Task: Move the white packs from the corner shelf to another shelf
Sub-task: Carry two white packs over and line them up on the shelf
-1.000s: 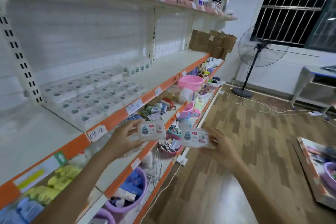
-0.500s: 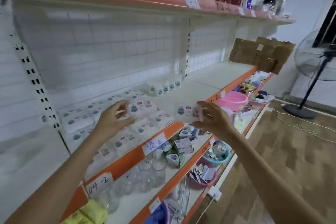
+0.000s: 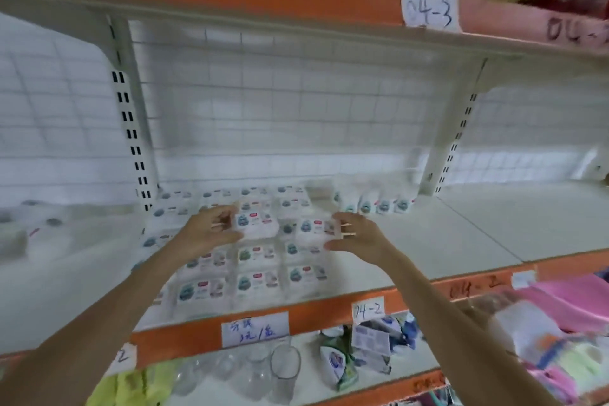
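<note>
Several white packs with blue and red labels lie in rows on the white shelf [image 3: 445, 241] marked 04-2. My left hand [image 3: 207, 231] grips one white pack [image 3: 255, 224] by its left end, just above the stacked rows. My right hand [image 3: 357, 237] holds a second white pack [image 3: 311, 229] by its right end, beside the first. Both packs sit over the middle of the group. A short row of upright white packs [image 3: 375, 206] stands at the back of the shelf.
The shelf's right half is bare white board. Above runs an orange shelf edge with a 04-3 label [image 3: 428, 11] and bottles. Below are clear glasses [image 3: 285, 369], small packets [image 3: 369, 344], yellow cloths [image 3: 131, 386] and pink goods [image 3: 560, 303].
Both hands rose from in front of the lower shelves and carried their packs forward over the rows on the 04-2 shelf. The view turned to face the shelf.
</note>
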Demonstrator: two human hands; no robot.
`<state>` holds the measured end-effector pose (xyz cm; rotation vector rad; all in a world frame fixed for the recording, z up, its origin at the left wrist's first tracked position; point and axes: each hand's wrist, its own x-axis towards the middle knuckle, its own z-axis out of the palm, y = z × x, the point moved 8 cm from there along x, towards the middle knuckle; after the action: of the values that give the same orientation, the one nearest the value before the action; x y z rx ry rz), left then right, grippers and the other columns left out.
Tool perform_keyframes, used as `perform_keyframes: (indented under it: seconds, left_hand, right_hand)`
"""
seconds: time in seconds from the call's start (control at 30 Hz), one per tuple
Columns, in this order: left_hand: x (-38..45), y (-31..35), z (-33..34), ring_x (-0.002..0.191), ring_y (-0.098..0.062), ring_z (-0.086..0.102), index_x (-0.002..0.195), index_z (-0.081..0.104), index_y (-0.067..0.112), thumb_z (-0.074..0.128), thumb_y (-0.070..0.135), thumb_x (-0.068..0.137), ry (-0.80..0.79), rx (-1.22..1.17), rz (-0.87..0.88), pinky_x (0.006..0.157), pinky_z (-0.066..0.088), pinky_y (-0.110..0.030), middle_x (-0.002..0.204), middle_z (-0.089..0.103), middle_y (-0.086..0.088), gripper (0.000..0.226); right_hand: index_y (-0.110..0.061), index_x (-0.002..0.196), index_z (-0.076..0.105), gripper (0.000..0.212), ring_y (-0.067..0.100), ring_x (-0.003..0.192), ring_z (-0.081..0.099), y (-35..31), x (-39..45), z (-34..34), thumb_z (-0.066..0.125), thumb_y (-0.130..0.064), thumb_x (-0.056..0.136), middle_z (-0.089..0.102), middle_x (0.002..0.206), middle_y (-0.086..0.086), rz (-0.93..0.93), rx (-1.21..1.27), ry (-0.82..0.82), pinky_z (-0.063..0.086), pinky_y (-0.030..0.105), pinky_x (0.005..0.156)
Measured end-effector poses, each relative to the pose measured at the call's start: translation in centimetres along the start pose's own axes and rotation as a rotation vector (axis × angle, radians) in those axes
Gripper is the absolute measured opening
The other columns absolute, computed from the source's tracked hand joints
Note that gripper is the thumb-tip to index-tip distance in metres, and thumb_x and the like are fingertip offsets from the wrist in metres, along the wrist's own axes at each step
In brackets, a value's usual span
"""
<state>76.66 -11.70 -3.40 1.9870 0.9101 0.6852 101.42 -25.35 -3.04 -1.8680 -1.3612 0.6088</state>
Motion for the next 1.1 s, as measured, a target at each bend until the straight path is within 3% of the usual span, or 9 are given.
perform_keyframes:
  seconds: [0.13,0.27,0.47,0.67,0.9,1.1]
  left_hand:
    - [0.0,-1.0,1.6,0.111,-0.014,0.053,0.129,0.049,0.015,0.076,0.017,0.073,0.023,-0.036,-0.122,0.103,0.040,-0.031,0.127,0.052,0.002,0.062]
    - [-0.2,-1.2,2.2,0.115,-0.014,0.048,0.135,0.043,0.010,0.072,0.012,0.077,0.024,-0.036,-0.197,0.100,0.038,-0.025,0.127,0.049,0.002,0.065]
    - [-0.7,-1.1,2.0,0.127,-0.020,0.042,0.135,0.041,0.009,0.062,0.001,0.084,0.139,-0.090,-0.194,0.100,0.036,-0.025,0.135,0.045,-0.002,0.056]
    - [-0.2,-0.9,2.8,0.115,-0.013,0.048,0.131,0.046,0.007,0.067,0.005,0.081,0.238,-0.055,-0.137,0.094,0.036,-0.019,0.128,0.051,-0.004,0.055]
    - [0.1,-1.1,2.1,0.116,-0.017,0.052,0.123,0.056,0.007,0.070,0.010,0.079,0.307,0.012,-0.112,0.094,0.038,-0.019,0.126,0.056,-0.007,0.046]
    - [0.4,-1.6,1.9,0.116,-0.019,0.053,0.121,0.057,0.010,0.072,0.013,0.078,0.303,0.029,-0.116,0.103,0.040,-0.031,0.126,0.056,-0.007,0.045]
  right_hand:
    - [-0.015,0.136,0.043,0.070,0.009,0.106,0.045,1.4,2.1,0.5,0.077,-0.023,0.075,0.045,0.132,0.002,-0.044,-0.018,-0.098,0.036,0.020,0.093]
    - [-0.016,0.139,0.040,0.069,0.009,0.109,0.044,1.6,3.7,1.4,0.072,-0.026,0.079,0.044,0.132,0.000,-0.105,-0.024,-0.178,0.032,0.017,0.091]
    - [-0.018,0.137,0.042,0.069,0.010,0.108,0.046,1.9,5.2,2.8,0.074,-0.026,0.077,0.046,0.132,0.000,-0.101,0.085,-0.192,0.035,0.020,0.087]
    - [-0.021,0.125,0.049,0.058,0.011,0.113,0.043,1.9,5.9,3.3,0.077,-0.023,0.074,0.047,0.127,-0.005,-0.104,0.178,-0.157,0.033,0.022,0.088]
    - [-0.017,0.123,0.051,0.057,0.013,0.116,0.045,2.0,7.0,3.8,0.078,-0.015,0.073,0.049,0.125,-0.004,-0.056,0.229,-0.157,0.036,0.024,0.090]
    - [-0.017,0.121,0.052,0.056,0.017,0.119,0.046,2.2,7.4,4.0,0.077,-0.010,0.072,0.049,0.129,-0.001,-0.034,0.247,-0.137,0.039,0.027,0.092]
